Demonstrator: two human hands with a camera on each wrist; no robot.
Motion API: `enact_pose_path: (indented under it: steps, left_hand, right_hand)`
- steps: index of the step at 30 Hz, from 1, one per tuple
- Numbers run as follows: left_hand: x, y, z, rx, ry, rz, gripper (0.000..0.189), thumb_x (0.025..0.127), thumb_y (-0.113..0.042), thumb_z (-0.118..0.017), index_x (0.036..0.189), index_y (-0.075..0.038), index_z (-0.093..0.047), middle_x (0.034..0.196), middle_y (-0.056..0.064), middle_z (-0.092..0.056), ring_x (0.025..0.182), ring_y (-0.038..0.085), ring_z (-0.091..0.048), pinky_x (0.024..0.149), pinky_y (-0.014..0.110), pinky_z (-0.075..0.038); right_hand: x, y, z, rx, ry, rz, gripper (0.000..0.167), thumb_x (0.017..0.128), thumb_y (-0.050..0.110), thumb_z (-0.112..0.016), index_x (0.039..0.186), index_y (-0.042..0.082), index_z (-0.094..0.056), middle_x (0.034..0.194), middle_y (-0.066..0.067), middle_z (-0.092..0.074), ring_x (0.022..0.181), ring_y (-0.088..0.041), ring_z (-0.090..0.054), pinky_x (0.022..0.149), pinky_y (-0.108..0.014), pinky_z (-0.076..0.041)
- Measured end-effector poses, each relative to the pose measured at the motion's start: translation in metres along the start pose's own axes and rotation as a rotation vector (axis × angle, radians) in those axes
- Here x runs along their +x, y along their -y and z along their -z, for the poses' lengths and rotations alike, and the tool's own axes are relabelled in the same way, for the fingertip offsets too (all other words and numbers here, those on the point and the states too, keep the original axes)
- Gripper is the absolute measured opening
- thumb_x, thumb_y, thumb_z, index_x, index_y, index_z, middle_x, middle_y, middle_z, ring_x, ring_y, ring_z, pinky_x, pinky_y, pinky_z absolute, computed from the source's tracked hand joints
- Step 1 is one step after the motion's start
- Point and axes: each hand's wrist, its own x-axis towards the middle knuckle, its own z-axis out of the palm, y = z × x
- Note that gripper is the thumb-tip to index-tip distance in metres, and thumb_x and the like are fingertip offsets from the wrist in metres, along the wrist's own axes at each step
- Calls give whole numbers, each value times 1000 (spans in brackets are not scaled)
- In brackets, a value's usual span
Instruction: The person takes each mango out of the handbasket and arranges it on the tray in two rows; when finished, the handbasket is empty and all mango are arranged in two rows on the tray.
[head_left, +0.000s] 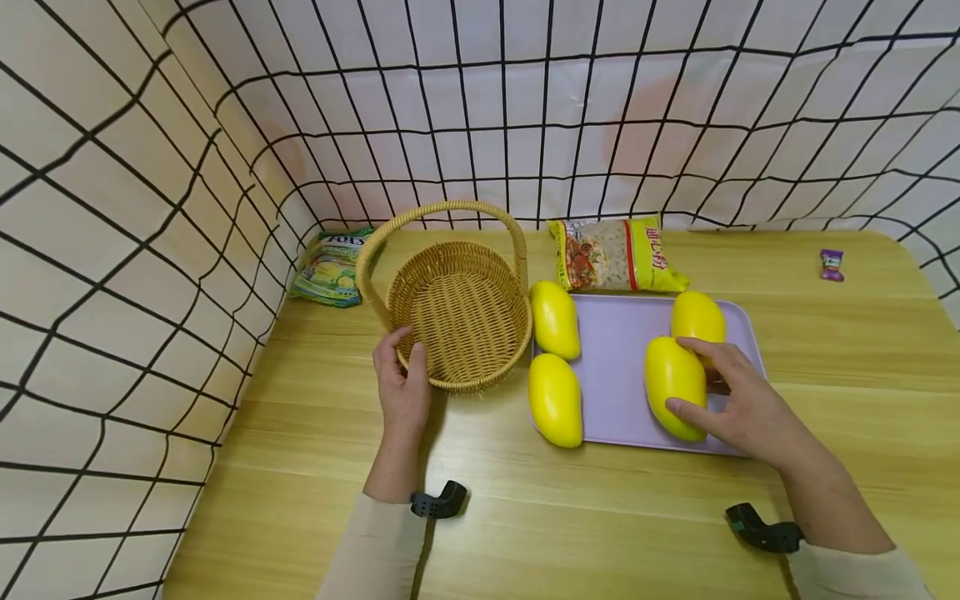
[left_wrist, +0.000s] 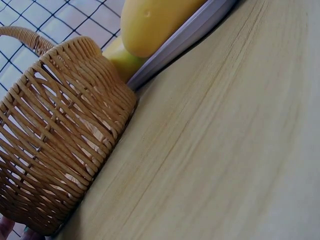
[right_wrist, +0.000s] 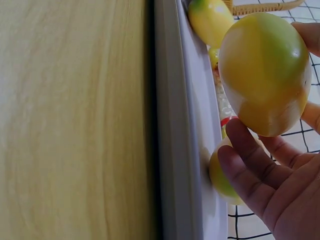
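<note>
My right hand point(head_left: 738, 404) holds a yellow mango point(head_left: 672, 387) between thumb and fingers. In the right wrist view this mango point(right_wrist: 265, 72) is lifted off the lilac tray point(right_wrist: 175, 120). Another mango point(head_left: 699, 315) lies just behind it on the tray point(head_left: 615, 375). Two more mangoes, a rear one point(head_left: 556, 320) and a front one point(head_left: 556, 400), lie along the tray's left edge. My left hand point(head_left: 402, 387) grips the near-left rim of a round wicker basket point(head_left: 465, 325) with a tall handle. Only fingertips of that hand show at the lower left of the left wrist view, beside the basket point(left_wrist: 55, 135).
Behind the tray lies a yellow food packet point(head_left: 618, 254) with a clear window. A green packet point(head_left: 333, 267) is left of the basket. A small purple-wrapped sweet point(head_left: 832, 264) sits at the far right. Black-gridded white sheeting point(head_left: 502, 108) borders the wooden table point(head_left: 600, 525).
</note>
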Motion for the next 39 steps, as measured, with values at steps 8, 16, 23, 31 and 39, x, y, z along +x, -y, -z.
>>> enact_pose_path:
  steps: [8, 16, 23, 31, 39]
  left_hand:
    - [-1, -1, 0, -3, 3, 9, 34, 103, -17, -55, 135, -6, -55, 146, 11, -40, 135, 22, -38, 102, 37, -33]
    - [-1, 0, -1, -12, 6, -6, 34, 103, -17, -55, 135, -5, -54, 147, 12, -40, 138, 24, -37, 106, 40, -32]
    - [0, 1, -1, -35, 6, -11, 34, 102, -15, -54, 135, -4, -54, 147, 13, -39, 143, 25, -34, 116, 48, -28]
    - [1, 1, 0, -39, 1, 2, 34, 102, -15, -55, 134, -5, -56, 147, 12, -40, 143, 24, -35, 117, 48, -29]
    - [1, 0, -1, -28, -8, 0, 34, 102, -15, -56, 134, -5, -56, 146, 13, -41, 139, 25, -38, 110, 43, -31]
  right_hand:
    - [0, -1, 0, -1, -19, 13, 82, 88, 30, -81, 156, 17, -37, 142, -23, -41, 112, -34, -51, 86, -6, -36]
    - [-3, 1, 3, -22, -15, -14, 83, 88, 32, -81, 156, 15, -38, 139, -24, -43, 110, -34, -53, 82, -9, -40]
    - [-12, 3, 8, -22, 35, -76, 82, 91, 36, -77, 157, 12, -36, 142, -29, -40, 109, -39, -57, 78, -17, -47]
    - [-18, -1, 8, -37, 90, -159, 85, 92, 43, -75, 158, 10, -33, 143, -32, -37, 109, -42, -57, 81, -39, -53]
    - [-21, -5, 9, -12, 98, -177, 84, 92, 42, -74, 157, 8, -33, 140, -30, -37, 108, -40, -57, 72, -19, -50]
